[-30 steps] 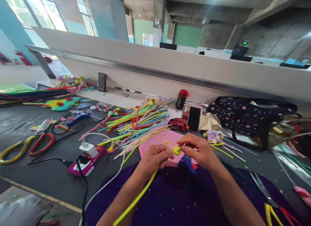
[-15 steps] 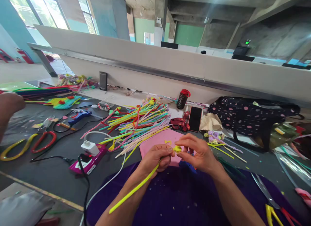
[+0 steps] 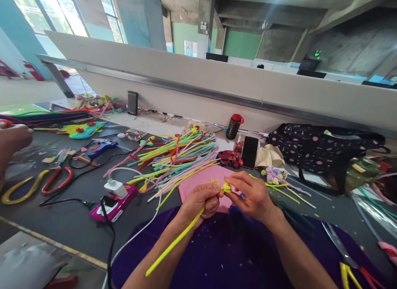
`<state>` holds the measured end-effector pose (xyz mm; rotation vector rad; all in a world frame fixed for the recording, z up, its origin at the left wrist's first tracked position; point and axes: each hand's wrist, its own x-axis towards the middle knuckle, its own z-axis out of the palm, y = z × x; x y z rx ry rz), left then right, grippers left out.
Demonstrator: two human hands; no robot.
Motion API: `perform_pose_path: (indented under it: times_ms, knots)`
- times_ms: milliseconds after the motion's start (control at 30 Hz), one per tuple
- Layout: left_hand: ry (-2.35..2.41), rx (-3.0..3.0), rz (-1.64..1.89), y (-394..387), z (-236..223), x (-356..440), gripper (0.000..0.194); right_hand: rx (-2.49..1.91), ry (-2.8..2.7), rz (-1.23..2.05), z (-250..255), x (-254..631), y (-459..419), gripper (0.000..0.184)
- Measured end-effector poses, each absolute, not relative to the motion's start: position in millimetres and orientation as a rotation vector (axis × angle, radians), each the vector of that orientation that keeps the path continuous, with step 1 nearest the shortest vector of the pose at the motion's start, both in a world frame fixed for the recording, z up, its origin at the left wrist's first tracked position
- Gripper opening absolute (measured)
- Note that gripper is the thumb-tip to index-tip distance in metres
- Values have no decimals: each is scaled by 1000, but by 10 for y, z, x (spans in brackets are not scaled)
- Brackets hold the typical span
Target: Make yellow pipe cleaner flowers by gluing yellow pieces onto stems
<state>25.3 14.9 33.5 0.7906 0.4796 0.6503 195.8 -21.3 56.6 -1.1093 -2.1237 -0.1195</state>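
Note:
My left hand is closed around a yellow-green pipe cleaner whose long tail slants down to the lower left over my purple lap. Its upper end is curled into a small yellow coil. My right hand pinches that coil from the right, fingers pressed together. Both hands hover just above a pink foam sheet on the dark table.
A heap of coloured pipe cleaners lies behind the sheet. A phone, a red-capped bottle and a dotted black bag sit at the back right. A charger and cables, scissors and another person's hand are around.
The pipe cleaner's tail has swung slightly and the coil sits a little higher. Another person's hand has come in at the far left edge.

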Motion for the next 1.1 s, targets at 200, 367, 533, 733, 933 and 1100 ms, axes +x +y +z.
perform_pose_path:
  times_ms: [200, 367, 533, 733, 933, 1100]
  knots:
    - [499, 810, 655, 155, 311, 260, 20, -1088, -2107, -34, 566, 1943, -219, 30]
    - [525, 872, 652, 161, 290, 259, 21, -1081, -2107, 12, 562, 1953, -211, 30]
    - [586, 1040, 676, 164, 292, 249, 24, -1081, -2146, 61, 586, 1977, -200, 26]
    - [717, 1160, 685, 151, 320, 245, 24, -1114, -2186, 92, 611, 1998, -199, 21]
    - [782, 1233, 717, 134, 337, 255, 25, -1143, -2198, 86, 606, 2009, -189, 20]
    - [786, 1258, 900, 107, 327, 290, 26, -1143, -2204, 59, 582, 2002, -169, 19]
